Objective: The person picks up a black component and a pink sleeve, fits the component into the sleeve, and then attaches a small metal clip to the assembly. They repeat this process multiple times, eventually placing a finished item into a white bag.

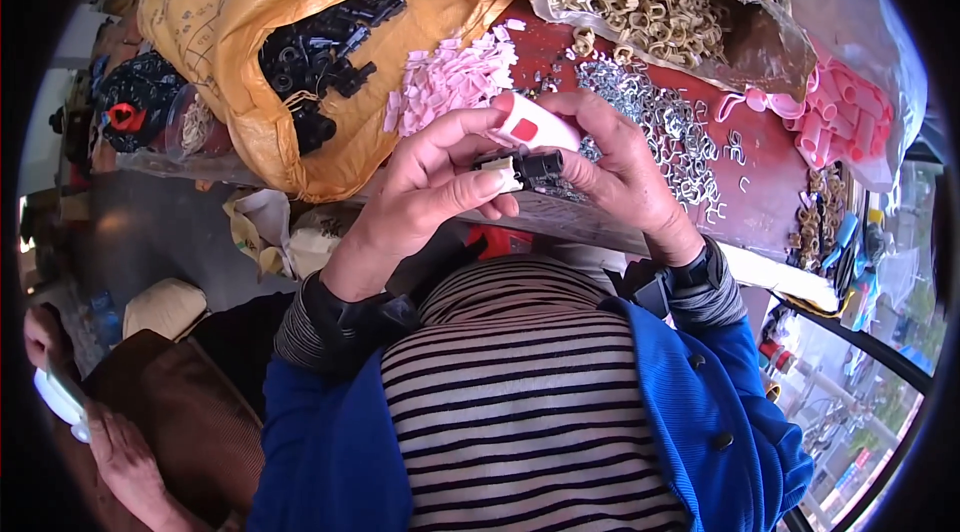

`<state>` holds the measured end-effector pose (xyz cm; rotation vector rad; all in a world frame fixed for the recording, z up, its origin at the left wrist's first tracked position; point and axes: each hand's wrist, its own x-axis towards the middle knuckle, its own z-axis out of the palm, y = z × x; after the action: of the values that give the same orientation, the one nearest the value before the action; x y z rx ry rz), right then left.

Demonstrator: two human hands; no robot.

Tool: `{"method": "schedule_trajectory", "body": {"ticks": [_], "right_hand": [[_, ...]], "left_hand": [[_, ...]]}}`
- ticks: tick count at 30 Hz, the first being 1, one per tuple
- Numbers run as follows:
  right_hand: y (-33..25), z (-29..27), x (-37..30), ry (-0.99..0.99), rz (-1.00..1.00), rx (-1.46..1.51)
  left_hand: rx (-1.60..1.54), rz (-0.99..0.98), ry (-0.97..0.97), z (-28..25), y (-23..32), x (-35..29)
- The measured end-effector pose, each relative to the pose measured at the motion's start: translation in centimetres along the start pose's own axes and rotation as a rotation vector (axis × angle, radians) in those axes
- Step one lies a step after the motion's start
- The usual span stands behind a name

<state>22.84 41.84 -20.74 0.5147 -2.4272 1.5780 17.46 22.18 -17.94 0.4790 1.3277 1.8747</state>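
Black plastic, the small part (pixel 543 167) sits above the tabletop's (pixel 765 187) near edge, pinched between left hand (pixel 410 197) and right hand (pixel 637 172) – likely so both can steady it – with a pink-and-white piece (pixel 550 128) between their fingers just behind. Beyond, pink clips (pixel 455 87), metal hooks (pixel 668 122) and an orange sack (pixel 225 7) crowd the tabletop, seemingly for easy reach.

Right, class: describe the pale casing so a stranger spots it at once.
Find the red tabletop, then the left hand and right hand above its near edge. Between them, pictured just above the black plastic part, is the pale casing. Its red patch sets it apart.
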Motion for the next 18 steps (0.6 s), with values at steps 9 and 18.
{"method": "schedule_trajectory", "body": {"ticks": [9, 18], "right_hand": [[-0.6, -0.7, -0.6, 0.031, 0.191, 0.137], [-0.2, -0.4, 0.7, -0.085, -0.043, 0.028]], "left_hand": [[0.034, 0.009, 0.089, -2.2, 0.0, -0.4], [0.049, -0.029, 0.084, -2.9, -0.5, -0.2]]}}
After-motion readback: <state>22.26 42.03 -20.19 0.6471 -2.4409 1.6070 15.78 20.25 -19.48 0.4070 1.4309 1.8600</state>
